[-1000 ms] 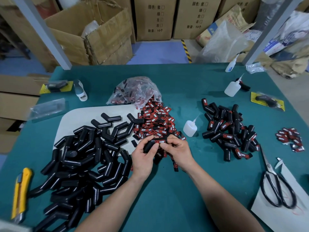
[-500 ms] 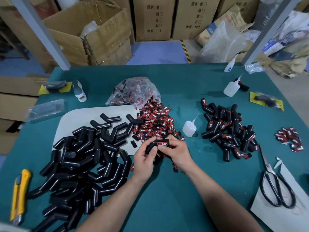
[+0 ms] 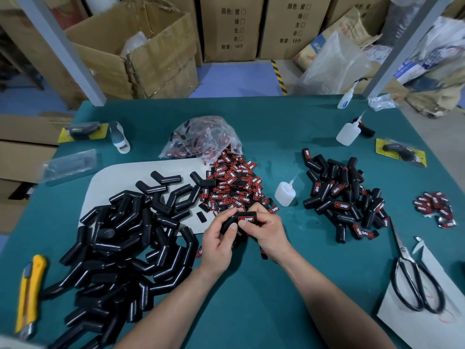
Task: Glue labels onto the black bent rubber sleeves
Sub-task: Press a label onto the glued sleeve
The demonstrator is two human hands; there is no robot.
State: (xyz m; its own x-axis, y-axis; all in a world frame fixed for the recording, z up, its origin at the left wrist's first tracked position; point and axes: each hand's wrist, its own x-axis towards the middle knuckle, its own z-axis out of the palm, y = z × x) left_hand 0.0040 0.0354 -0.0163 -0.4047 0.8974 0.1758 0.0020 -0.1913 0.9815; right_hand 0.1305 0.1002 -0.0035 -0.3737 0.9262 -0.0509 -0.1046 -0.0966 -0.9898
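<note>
Lying at the far left of the green surface (image 3: pixel 251 318): a yellow utility knife (image 3: pixel 29 295). Just right of it is a large heap of bare sleeves (image 3: pixel 120 248), black, bent and unlabelled, spilling partly over a white sheet (image 3: pixel 118 177). Past the sheet's far right corner sits a clear bag (image 3: pixel 201 137) with labels inside, its mouth toward a loose pile of labels (image 3: pixel 234 185), red and black, printed TAPER.

Centre, at the near edge of that pile: one black bent rubber sleeve (image 3: pixel 236 217), held just above the surface by both hands. Left grip (image 3: pixel 217 244) wraps the sleeve's lower left end, thumb on top. Right grip (image 3: pixel 268 235) pinches the upper right end, thumb beside a label (image 3: pixel 246 219) sitting on the sleeve's upward face. Both grips are narrow, closed round the sleeve.

Right of the hands a small glue bottle (image 3: pixel 284 195) stands upright, apart from them, nozzle angled up and right. Further right is a heap of labelled sleeves (image 3: pixel 344 197). Beyond that lies a small cluster of spare labels (image 3: pixel 434 207). Nearer the front edge, black-handled scissors (image 3: pixel 415 280) lie partly on white paper (image 3: pixel 415 323).
</note>
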